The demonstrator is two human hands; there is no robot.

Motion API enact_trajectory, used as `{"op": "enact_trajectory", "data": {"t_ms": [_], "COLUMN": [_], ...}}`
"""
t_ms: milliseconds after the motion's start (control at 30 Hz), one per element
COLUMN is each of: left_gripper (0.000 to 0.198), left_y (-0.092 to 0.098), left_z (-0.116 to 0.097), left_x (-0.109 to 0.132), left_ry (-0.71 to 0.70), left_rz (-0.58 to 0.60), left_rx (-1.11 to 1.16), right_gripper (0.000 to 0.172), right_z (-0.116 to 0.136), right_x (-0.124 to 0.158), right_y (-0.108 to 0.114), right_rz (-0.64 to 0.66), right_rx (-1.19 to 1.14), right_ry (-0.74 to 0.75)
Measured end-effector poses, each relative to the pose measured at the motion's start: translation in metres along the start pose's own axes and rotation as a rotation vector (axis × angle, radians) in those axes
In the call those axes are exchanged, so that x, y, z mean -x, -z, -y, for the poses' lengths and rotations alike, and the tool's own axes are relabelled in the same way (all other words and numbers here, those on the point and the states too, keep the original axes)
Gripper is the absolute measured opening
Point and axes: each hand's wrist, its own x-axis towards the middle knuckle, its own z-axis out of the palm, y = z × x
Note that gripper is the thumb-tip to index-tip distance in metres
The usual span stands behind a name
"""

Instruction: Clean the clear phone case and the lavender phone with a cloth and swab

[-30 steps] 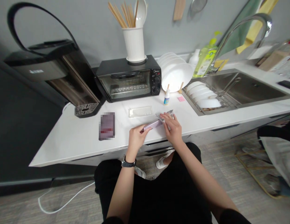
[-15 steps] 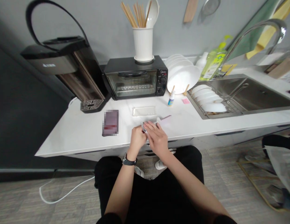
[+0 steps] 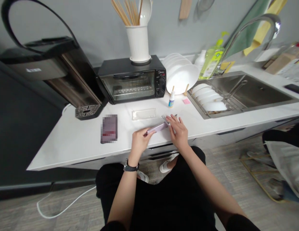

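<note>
My left hand (image 3: 140,140) grips one end of a slim pale purple object (image 3: 158,127), tilted above the white counter. At its far end my right hand (image 3: 178,130) holds a crumpled grey-white cloth or wipe (image 3: 166,120), its fingers partly spread over it. Beyond my hands lies a clear rectangular case or tray (image 3: 144,114). Off to the left, a dark purple flat item (image 3: 109,128), partly pixelated, rests on the counter. A small white spray bottle with a blue label (image 3: 171,99) stands behind my right hand, beside a pink square (image 3: 186,101).
Behind are a black toaster oven (image 3: 133,85), a tall dark drink machine (image 3: 72,77) and upright white plates (image 3: 183,78). To the right, a sink (image 3: 256,93) holds white bowls (image 3: 208,98). The counter's front edge (image 3: 91,158) runs below my hands.
My hands have moved apart, the right one shifting right with the cloth. More of the purple object now shows between them. The whole view has shifted slightly.
</note>
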Motion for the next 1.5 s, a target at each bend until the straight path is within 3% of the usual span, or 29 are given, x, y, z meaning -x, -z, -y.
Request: {"op": "enact_trajectory", "data": {"t_ms": [133, 300, 400, 533, 700, 800, 900, 1133, 1233, 1333, 1500], "left_gripper": [0.026, 0.021, 0.019, 0.019, 0.026, 0.03, 0.029, 0.022, 0.022, 0.022, 0.024], "left_y": [-0.001, 0.003, 0.005, 0.004, 0.002, 0.001, 0.0, 0.004, 0.006, 0.006, 0.003], "left_z": [-0.001, 0.001, 0.001, -0.001, 0.001, 0.004, 0.004, 0.001, 0.002, 0.0, -0.002], "left_x": [0.001, 0.0, 0.0, 0.0, 0.001, 0.001, 0.001, 0.0, 0.0, 0.001, 0.002], "left_ry": [-0.001, 0.011, 0.031, 0.006, 0.005, 0.017, 0.009, -0.008, 0.017, 0.007, -0.013], "left_rz": [0.001, -0.04, -0.054, -0.027, -0.012, -0.012, -0.007, -0.035, -0.039, -0.027, 0.009], "left_rx": [0.009, -0.056, -0.077, -0.032, 0.05, 0.035, 0.028, -0.028, -0.077, -0.08, 0.01], "right_gripper": [0.045, 0.044, 0.043, 0.044, 0.04, 0.041, 0.043, 0.048, 0.047, 0.045, 0.043], "right_z": [0.022, 0.069, 0.081, 0.062, 0.009, -0.008, 0.0, 0.073, 0.087, 0.075, 0.023], "right_x": [0.004, 0.007, 0.006, 0.003, -0.003, -0.004, -0.002, 0.007, 0.009, 0.006, -0.001], "right_y": [-0.013, -0.037, -0.041, -0.028, -0.003, 0.003, -0.002, -0.038, -0.043, -0.034, -0.007], "right_rz": [-0.009, 0.053, 0.091, 0.124, 0.036, -0.004, -0.007, 0.069, 0.091, 0.116, 0.111], "right_rx": [0.004, -0.079, -0.102, -0.076, 0.012, 0.054, 0.064, -0.05, -0.07, -0.063, 0.031], "right_ry": [-0.004, 0.121, 0.158, 0.154, 0.032, -0.03, -0.041, 0.142, 0.176, 0.196, 0.087]}}
